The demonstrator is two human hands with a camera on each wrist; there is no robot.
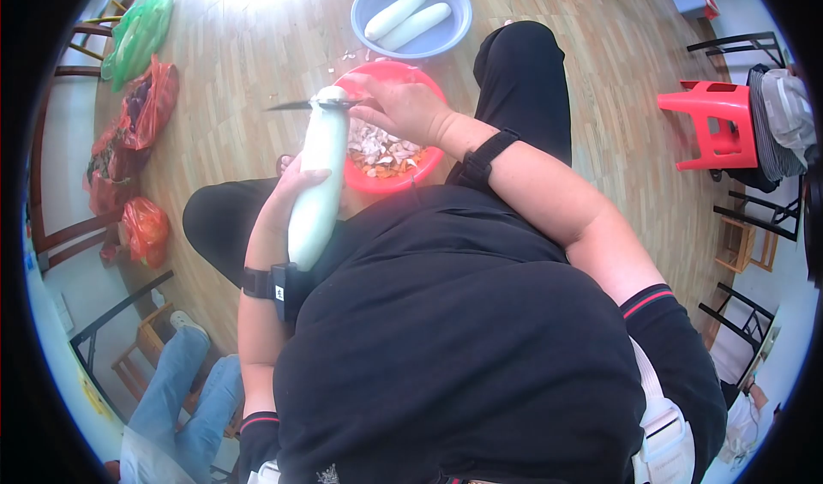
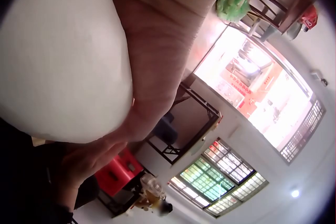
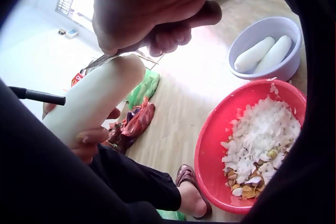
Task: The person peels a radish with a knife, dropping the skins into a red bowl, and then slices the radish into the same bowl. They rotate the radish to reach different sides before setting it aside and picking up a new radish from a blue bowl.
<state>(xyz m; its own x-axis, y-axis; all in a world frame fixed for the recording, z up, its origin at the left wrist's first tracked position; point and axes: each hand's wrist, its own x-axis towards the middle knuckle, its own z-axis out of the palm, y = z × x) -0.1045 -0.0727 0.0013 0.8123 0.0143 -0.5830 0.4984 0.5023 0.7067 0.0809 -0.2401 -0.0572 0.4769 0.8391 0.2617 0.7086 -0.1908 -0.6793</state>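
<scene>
A long white peeled radish (image 1: pixel 317 192) stands tilted over the lap, its upper end near a red basin (image 1: pixel 426 168) of white and orange scraps. My left hand (image 1: pixel 294 194) grips the radish from the side; its fingers (image 3: pixel 92 139) curl round the lower part in the right wrist view. My right hand (image 1: pixel 407 107) holds a knife (image 1: pixel 296 105), whose blade lies across the radish's top end. In the right wrist view the right hand (image 3: pixel 152 8) is above that end, and the blade (image 3: pixel 100 62) touches it. The radish (image 2: pixel 63 56) fills much of the left wrist view.
Beyond the red basin a pale blue basin (image 1: pixel 359 30) holds two white radishes (image 1: pixel 415 26). Green (image 1: pixel 141 38) and red bags (image 1: pixel 147 231) lie at the left. A red stool (image 1: pixel 716 111) stands at the right. Another person's legs (image 1: pixel 176 390) show at the lower left.
</scene>
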